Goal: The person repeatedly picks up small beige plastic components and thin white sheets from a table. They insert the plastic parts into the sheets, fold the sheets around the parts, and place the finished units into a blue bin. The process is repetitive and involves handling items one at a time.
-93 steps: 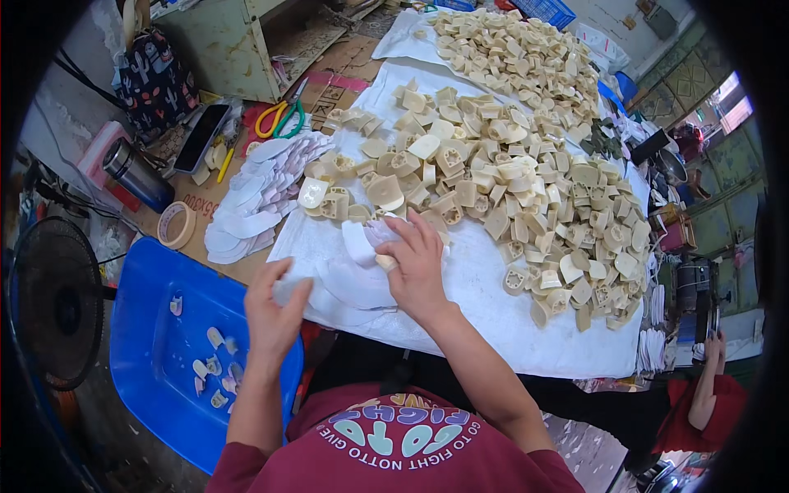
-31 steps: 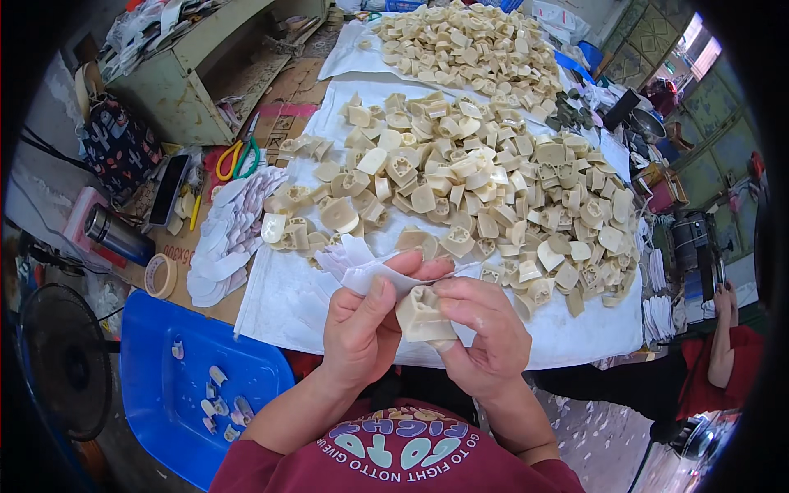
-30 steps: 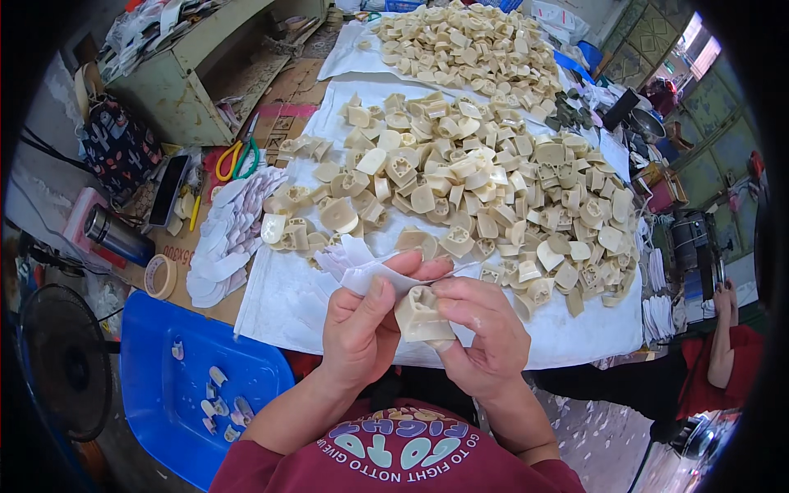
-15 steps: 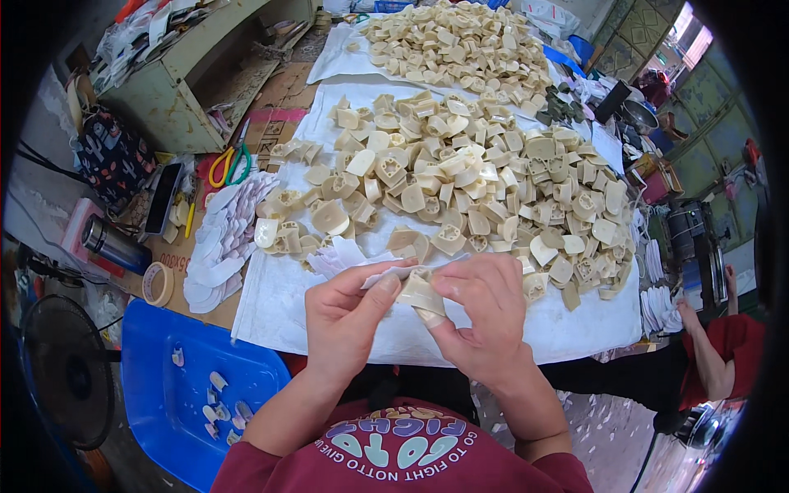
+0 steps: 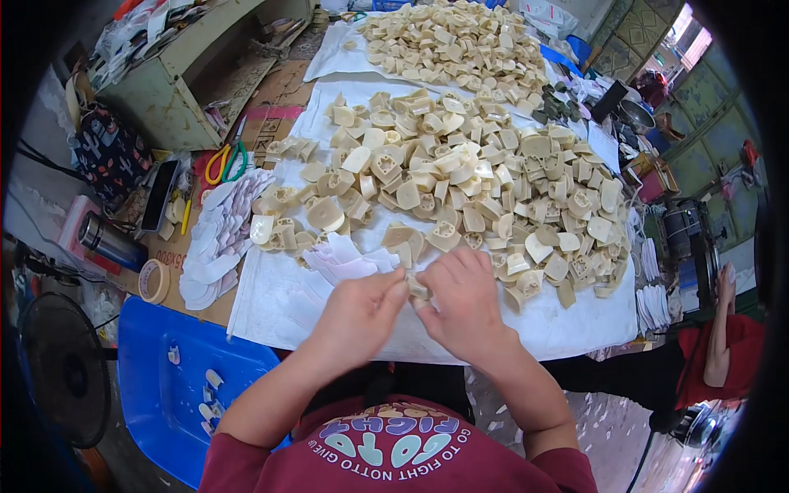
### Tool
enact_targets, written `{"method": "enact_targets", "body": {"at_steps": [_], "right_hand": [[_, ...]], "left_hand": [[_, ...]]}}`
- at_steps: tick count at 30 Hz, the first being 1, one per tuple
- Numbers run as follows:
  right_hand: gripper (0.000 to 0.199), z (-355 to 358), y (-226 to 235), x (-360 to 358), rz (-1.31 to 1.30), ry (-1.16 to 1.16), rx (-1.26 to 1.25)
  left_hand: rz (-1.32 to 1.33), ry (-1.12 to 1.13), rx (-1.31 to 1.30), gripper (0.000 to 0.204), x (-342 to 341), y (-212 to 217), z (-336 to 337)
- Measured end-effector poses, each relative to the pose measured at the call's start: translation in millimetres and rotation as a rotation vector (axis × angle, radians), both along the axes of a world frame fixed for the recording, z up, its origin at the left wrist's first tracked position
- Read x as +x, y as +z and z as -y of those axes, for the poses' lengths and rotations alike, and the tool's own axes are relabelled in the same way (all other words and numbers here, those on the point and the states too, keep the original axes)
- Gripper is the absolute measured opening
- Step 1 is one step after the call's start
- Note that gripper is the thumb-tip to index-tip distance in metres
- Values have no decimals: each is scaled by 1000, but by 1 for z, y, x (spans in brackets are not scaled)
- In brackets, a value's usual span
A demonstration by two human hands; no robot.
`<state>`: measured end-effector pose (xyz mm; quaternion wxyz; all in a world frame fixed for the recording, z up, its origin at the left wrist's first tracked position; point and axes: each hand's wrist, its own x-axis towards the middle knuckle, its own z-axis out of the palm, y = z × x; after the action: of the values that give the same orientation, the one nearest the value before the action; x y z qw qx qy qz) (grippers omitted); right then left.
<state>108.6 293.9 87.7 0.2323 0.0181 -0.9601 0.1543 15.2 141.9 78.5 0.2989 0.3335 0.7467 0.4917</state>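
A small beige plastic shoe heel [image 5: 417,287] is held low over the front of the white cloth, mostly covered by my fingers. My left hand [image 5: 359,319] is closed, its thumb and forefinger pinched at the heel's left side. From the other side my right hand [image 5: 465,306] grips the heel, thumb below and fingers curled over the top. Whether a pale cover piece is wrapped on it cannot be made out. Thin whitish cover pieces [image 5: 349,260] lie fanned on the cloth just beyond my left hand. A big heap of similar heels [image 5: 460,164] spreads out past both hands.
To the left lie a stack of pale cut pieces [image 5: 215,238], scissors [image 5: 226,160], a tape roll [image 5: 154,281] and a flask [image 5: 113,244]. A blue tub [image 5: 156,394] with a few heels stands below, beside a fan [image 5: 66,370]. Another person [image 5: 719,353] sits at the right.
Both hands have drawn closer together around the heel, and their fingers now cover most of it. The pale piece seen between the left fingers is no longer distinguishable there.
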Motion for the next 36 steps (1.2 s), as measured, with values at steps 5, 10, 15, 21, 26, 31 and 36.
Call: {"method": "enact_targets", "body": {"at_steps": [5, 10, 15, 21, 26, 31, 36], "right_hand": [[29, -9, -1, 3, -146, 175, -143], [27, -6, 7, 0, -122, 243, -210], [23, -9, 0, 0, -43, 246, -350], [22, 2, -2, 0, 13, 57, -1186], [22, 11, -1, 3, 36, -21, -1109], [20, 10, 2, -2, 101, -105, -962], [19, 7, 6, 1, 244, -43, -946]], "left_hand": [[471, -89, 298, 47, -27, -6, 6], [130, -309, 243, 57, -37, 20, 8], [147, -397, 100, 54, -48, 19, 8], [474, -127, 697, 30, -30, -15, 0], [215, -119, 647, 17, -30, -14, 3], [-252, -40, 515, 10, -28, 1, -2], [-556, -30, 458, 7, -24, 7, -1]]}}
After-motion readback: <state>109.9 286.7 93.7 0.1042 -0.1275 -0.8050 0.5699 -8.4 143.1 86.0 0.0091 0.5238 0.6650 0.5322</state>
